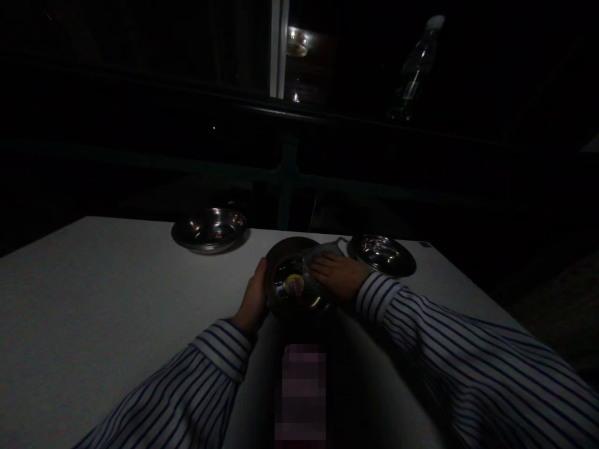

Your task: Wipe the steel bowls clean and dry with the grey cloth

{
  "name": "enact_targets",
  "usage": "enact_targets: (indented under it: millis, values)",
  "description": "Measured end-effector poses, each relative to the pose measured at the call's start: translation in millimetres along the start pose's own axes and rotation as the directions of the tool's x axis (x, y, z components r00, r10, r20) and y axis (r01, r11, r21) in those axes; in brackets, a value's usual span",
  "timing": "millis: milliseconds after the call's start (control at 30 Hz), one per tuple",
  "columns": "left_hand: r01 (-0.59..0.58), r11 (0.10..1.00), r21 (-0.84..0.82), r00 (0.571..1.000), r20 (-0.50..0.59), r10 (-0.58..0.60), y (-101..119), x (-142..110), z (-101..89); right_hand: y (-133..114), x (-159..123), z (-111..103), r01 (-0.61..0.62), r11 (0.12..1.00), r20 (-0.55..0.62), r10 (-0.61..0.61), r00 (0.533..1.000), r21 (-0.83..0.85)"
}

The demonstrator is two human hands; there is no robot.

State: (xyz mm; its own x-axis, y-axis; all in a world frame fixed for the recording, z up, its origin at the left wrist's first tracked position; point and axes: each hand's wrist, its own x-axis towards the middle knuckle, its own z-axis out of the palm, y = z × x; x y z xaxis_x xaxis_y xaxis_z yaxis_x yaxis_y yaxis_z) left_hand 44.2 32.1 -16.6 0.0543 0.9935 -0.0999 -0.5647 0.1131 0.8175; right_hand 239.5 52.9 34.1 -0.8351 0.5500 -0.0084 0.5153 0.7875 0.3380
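Observation:
A steel bowl [285,293] with a yellow and red sticker inside sits tilted toward me on the white table [93,312]. My left hand [253,302] grips the bowl's left rim, fingers wrapped round it. My right hand [337,274] lies over the bowl's right side and presses a pale cloth [321,251] against its inside. Both arms wear striped sleeves.
A second steel bowl [209,229] stands at the table's far edge on the left. A steel plate [382,252] lies at the far right, close to my right wrist. Beyond the table the room is dark, with a railing and a plastic bottle [416,65].

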Motion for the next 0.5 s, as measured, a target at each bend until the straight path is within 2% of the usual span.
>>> enact_targets:
  millis: [133, 233, 367, 500]
  values:
    - [0.003, 1.0, -0.016, 1.0, 0.026, -0.003, 0.3, 2.0, -1.6, -6.6, 31.4, -2.2, 0.072, 0.997, -0.029, -0.073, 0.997, -0.037]
    - [0.017, 0.999, -0.028, 1.0, 0.014, -0.016, 1.1, 2.3, -3.2, -10.8, 38.6, 0.1, 0.101, 0.994, -0.026, -0.102, 0.994, -0.045]
    - [0.015, 1.0, -0.013, 1.0, 0.019, -0.015, 2.7, -1.6, 0.1, -2.6, 21.7, 4.8, 0.04, 0.998, -0.031, -0.041, 0.999, -0.049]
    - [-0.022, 1.0, 0.013, 0.998, -0.055, 0.023, 1.7, -4.6, 2.5, -1.3, -3.7, 12.4, 0.042, 0.998, -0.091, -0.047, 0.995, -0.048]
